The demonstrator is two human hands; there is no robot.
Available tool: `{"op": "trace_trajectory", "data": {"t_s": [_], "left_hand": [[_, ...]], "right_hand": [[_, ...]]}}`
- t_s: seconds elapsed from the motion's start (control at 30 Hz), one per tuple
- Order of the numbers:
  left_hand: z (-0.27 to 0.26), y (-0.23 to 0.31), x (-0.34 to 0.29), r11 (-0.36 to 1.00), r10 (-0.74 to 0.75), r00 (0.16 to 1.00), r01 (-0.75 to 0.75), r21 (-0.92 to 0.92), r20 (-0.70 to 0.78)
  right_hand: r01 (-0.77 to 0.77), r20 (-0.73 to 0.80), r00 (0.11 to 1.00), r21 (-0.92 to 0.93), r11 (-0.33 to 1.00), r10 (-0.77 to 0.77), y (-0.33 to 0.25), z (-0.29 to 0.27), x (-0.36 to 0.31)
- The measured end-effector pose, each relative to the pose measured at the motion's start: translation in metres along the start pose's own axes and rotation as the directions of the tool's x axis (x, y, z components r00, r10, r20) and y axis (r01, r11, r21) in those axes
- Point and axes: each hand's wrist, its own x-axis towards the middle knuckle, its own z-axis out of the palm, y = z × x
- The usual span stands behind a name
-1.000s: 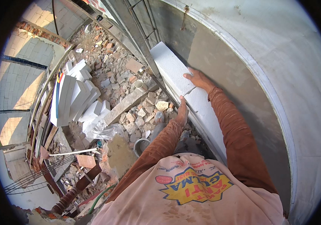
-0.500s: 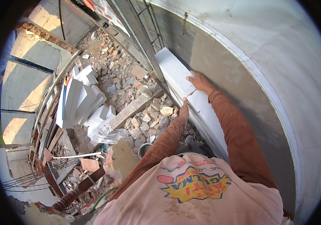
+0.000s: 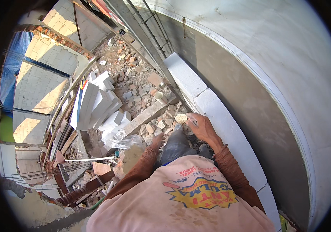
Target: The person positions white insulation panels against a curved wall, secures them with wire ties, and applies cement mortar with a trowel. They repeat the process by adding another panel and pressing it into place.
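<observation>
Several stacked white blocks point(image 3: 105, 103) lean at left, beside broken rubble point(image 3: 132, 74); the left hand point(image 3: 157, 142) hangs over it, blurred, and whether it grips anything I cannot tell; the right hand point(image 3: 203, 128) is half-curled, its hold unclear, beside the block row point(image 3: 224, 120) lining the grey wall point(image 3: 248, 114)

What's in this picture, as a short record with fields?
Left hand: open, above rubble, nothing seen in it
Right hand: fingers loosely curled, near the white block row, nothing clearly held
White block row: laid end to end beside the grey wall
White block pile: farther left
Plastic sheet: crumpled, near the pile
</observation>
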Motion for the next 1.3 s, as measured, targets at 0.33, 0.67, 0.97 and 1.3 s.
{"op": "trace_trajectory", "data": {"t_s": [0.33,0.67,0.97,1.3], "left_hand": [[-0.005,0.073,0.049,0.849,0.49,0.87,-0.491,-0.194,-0.056],[-0.027,0.319,0.048,0.521,0.853,0.509,-0.818,0.244,-0.115],[-0.027,0.412,0.059,0.352,0.891,0.405,-0.902,0.251,0.205],[-0.017,0.408,0.075,0.455,0.876,0.443,-0.89,-0.02,0.189]], "right_hand": [[-0.026,0.283,0.958,-0.072,0.997,0.046,0.02,0.039,-0.013],[-0.197,0.305,0.918,-0.208,0.958,0.255,0.02,0.1,0.038],[-0.404,0.151,0.877,-0.284,0.87,0.456,0.004,0.163,0.077],[-0.648,-0.112,0.761,-0.166,0.743,0.639,-0.012,0.18,0.047]]}}
